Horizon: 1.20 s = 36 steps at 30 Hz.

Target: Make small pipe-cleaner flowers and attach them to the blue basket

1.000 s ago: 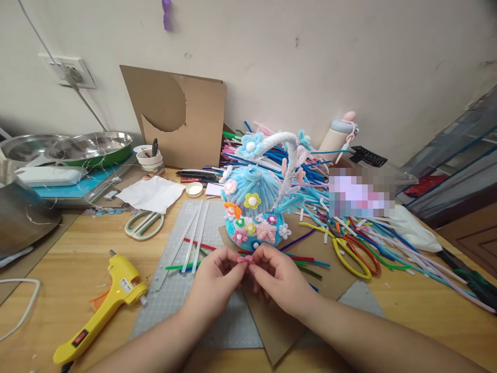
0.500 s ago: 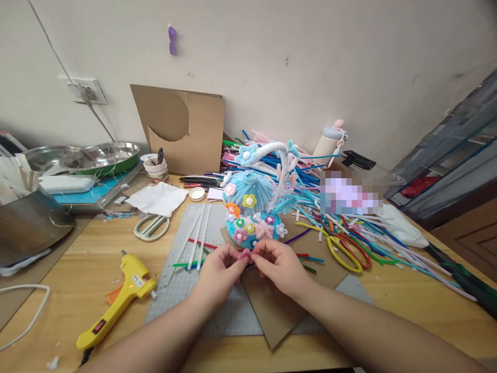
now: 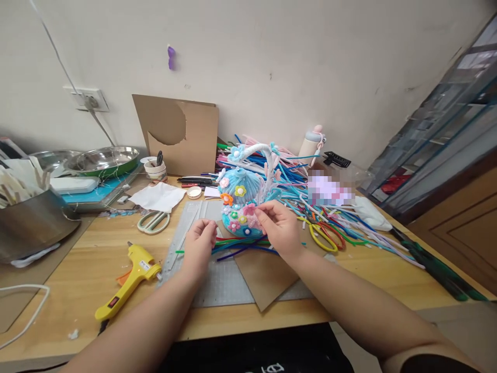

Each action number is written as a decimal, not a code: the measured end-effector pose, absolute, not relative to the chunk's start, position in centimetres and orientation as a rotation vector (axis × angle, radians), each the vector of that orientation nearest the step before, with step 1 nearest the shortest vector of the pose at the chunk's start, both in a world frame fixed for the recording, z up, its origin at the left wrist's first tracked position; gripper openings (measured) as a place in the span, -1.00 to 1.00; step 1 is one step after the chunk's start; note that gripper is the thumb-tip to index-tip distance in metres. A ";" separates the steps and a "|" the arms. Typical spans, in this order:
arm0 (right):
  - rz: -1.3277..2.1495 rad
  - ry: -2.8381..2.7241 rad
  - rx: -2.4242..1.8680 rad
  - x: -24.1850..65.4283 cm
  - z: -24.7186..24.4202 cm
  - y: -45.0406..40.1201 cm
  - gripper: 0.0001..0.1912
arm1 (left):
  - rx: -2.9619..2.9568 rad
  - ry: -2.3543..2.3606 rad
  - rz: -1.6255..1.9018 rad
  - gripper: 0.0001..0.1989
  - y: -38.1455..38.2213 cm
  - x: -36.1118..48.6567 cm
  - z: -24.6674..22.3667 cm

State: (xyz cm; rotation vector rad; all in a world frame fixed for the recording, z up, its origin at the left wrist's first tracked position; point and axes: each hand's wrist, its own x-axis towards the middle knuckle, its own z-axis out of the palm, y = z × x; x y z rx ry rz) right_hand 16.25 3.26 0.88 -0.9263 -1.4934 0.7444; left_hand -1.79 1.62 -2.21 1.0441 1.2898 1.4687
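Note:
In my right hand (image 3: 282, 229), thumb and fingertips pinch a small pink pipe-cleaner flower (image 3: 248, 209). It is held before a fuzzy blue basket (image 3: 248, 181) with a white arched handle and several colourful flowers; whether they touch I cannot tell. My left hand (image 3: 201, 242) is closed, thumb against curled fingers, over the left part of the grey cutting mat (image 3: 217, 290). What it may hold is hidden. Red, green and blue pipe cleaners (image 3: 240, 244) lie between the hands, in front of the basket.
A yellow glue gun (image 3: 135, 274) lies at left, with green-handled scissors (image 3: 154, 223) behind it. Cardboard (image 3: 267, 277) rests on the mat. Yellow-handled scissors (image 3: 321, 235) and many loose pipe cleaners (image 3: 345, 224) spread to the right. A metal pot (image 3: 42, 223) stands far left.
My hands have moved apart. The right one has lifted the pink flower up towards the basket's front, while the left has drawn back leftward. The camera view has shifted.

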 end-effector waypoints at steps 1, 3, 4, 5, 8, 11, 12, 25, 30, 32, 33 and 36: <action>0.754 -1.483 -0.921 16.0 0.8 3.4 -0.82 | 1.047 1.288 1.461 -0.80 1.7 -1.7 -2.3; 0.770 -1.446 -0.914 15.7 0.4 3.7 -0.82 | 1.050 1.285 1.446 -0.80 1.7 -1.6 -2.3; 0.780 -1.429 -0.909 15.6 0.2 3.9 -0.82 | 1.050 1.284 1.440 -0.80 1.7 -1.6 -2.2; 0.791 -1.415 -0.904 15.6 0.1 4.0 -0.83 | 1.050 1.282 1.435 -0.80 1.7 -1.5 -2.2; 0.821 -1.387 -0.879 15.5 -0.3 4.3 -0.85 | 1.047 1.277 1.419 -0.80 1.7 -1.5 -2.0; 0.827 -1.381 -0.865 15.5 -0.5 4.5 -0.87 | 1.043 1.269 1.403 -0.78 1.7 -1.5 -2.1; 0.822 -1.379 -0.860 15.5 -0.6 4.5 -0.88 | 1.041 1.266 1.397 -0.78 1.8 -1.5 -2.2; 0.801 -1.357 -0.856 15.6 -0.6 5.2 -0.84 | 1.045 1.261 1.373 -0.75 2.0 -1.6 -2.7; 0.814 -1.357 -0.872 15.4 -0.8 5.4 -0.83 | 1.052 1.268 1.368 -0.75 2.0 -1.6 -2.8; 0.823 -1.359 -0.876 15.4 -0.6 5.3 -0.82 | 1.050 1.269 1.366 -0.75 2.0 -1.6 -2.8; 0.828 -1.359 -0.879 15.4 -0.4 5.2 -0.82 | 1.050 1.268 1.364 -0.75 2.0 -1.6 -2.8; 0.859 -1.374 -0.891 15.8 0.3 4.3 -0.84 | 1.048 1.261 1.366 -0.75 1.9 -1.6 -2.7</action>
